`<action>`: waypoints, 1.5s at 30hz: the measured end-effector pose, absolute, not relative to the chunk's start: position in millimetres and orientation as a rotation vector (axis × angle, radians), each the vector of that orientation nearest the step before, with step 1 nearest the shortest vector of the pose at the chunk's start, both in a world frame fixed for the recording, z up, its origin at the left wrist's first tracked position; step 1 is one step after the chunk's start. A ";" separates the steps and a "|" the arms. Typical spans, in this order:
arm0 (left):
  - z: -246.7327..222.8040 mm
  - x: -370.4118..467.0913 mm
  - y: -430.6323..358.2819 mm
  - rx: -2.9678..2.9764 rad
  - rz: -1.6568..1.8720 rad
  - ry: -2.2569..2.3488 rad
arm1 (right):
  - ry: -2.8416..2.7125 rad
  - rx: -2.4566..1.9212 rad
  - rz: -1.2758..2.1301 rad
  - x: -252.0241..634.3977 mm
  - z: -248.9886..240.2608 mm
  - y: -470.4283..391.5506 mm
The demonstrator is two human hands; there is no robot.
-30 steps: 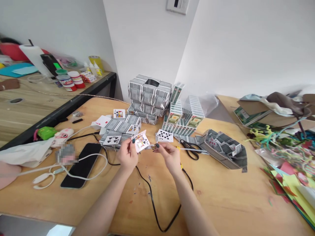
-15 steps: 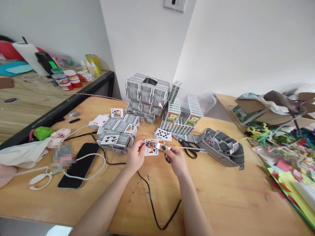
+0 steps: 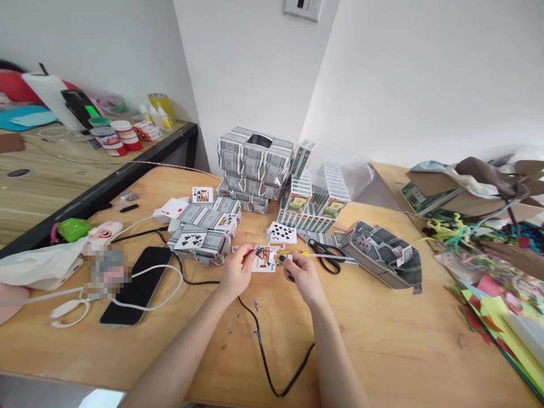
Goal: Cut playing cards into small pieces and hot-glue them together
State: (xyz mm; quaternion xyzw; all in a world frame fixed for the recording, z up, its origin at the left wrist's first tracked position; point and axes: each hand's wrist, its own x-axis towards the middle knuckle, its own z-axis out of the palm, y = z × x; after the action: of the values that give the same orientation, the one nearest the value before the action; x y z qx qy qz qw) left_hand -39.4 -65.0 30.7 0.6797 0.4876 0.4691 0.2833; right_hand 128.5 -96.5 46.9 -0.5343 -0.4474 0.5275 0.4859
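Between my two hands a jack playing card (image 3: 264, 261) shows its face above the wooden table. My left hand (image 3: 236, 268) pinches its left side with thumb and finger. At the right side, the fingers of my right hand (image 3: 302, 272) are closed on a small piece of card overlapping the jack. Just beyond lie a spade number card (image 3: 281, 233) and a partly covered yellow tool. Black scissors (image 3: 326, 256) rest right of my right hand. A block of grey-backed cards (image 3: 204, 226) stands to the left, with loose cards on top.
A tall folded-card structure (image 3: 255, 164) stands at the back beside green card boxes (image 3: 314, 198). A grey card tray (image 3: 382, 255) sits right. On the left are a phone (image 3: 138, 286) and white cables; a black cable (image 3: 266, 357) crosses in front. Another person's hand (image 3: 510, 255) is far right.
The jack card and my hands have shifted slightly, and the small piece at my right hand now lies over the jack's right side. Another person's hand has appeared at the far right.
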 end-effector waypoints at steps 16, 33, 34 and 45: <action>37.4 -32.2 -60.0 0.883 0.957 0.763 | -1.279 -1.468 0.985 128.7 45.3 -99.0; 38.9 -35.1 -60.4 1.130 0.724 0.962 | -1.513 -1.471 0.714 115.3 48.0 -109.5; 40.0 -34.7 -61.1 1.139 0.711 0.969 | -1.505 -1.473 0.711 115.0 47.8 -110.1; 40.0 -29.6 -66.2 1.355 0.700 1.026 | -1.472 -1.453 0.770 116.1 42.8 -110.5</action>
State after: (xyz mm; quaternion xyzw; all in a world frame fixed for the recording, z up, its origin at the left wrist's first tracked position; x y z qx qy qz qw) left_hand -29.6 -66.2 40.0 0.5861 0.4438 0.3029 0.6065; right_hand 116.1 -110.5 42.8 -0.5876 -0.5956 0.3115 0.4505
